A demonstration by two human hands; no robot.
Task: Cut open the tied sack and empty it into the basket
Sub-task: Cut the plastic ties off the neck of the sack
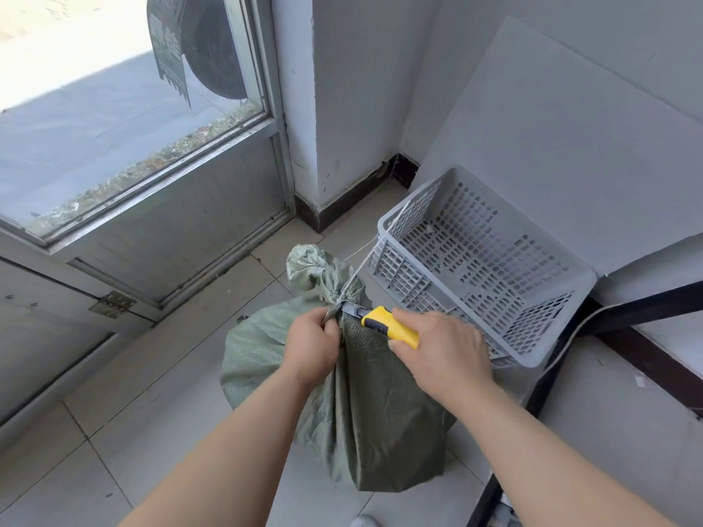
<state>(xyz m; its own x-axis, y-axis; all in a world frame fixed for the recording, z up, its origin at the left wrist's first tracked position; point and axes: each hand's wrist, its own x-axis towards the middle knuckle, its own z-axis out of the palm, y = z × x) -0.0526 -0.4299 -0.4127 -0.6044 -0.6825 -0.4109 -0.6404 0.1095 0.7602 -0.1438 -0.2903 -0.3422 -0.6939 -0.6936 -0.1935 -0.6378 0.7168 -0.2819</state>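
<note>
A green woven sack (365, 405) stands on the tiled floor, its neck bunched and tied with pale string (357, 273) that trails off toward the basket. My left hand (312, 346) grips the neck just below the tie. My right hand (443, 349) holds a yellow utility knife (388, 325), whose blade tip rests against the tie. To the right of the sack sits a grey perforated plastic basket (563, 325), tilted, with nothing visible inside.
A metal-framed glass door (152, 184) stands at the left with a hinge low down. A white wall corner with dark skirting (342, 203) is behind the sack. A grey board (570, 146) leans behind the basket. Dark frame bars (646, 298) run at the right.
</note>
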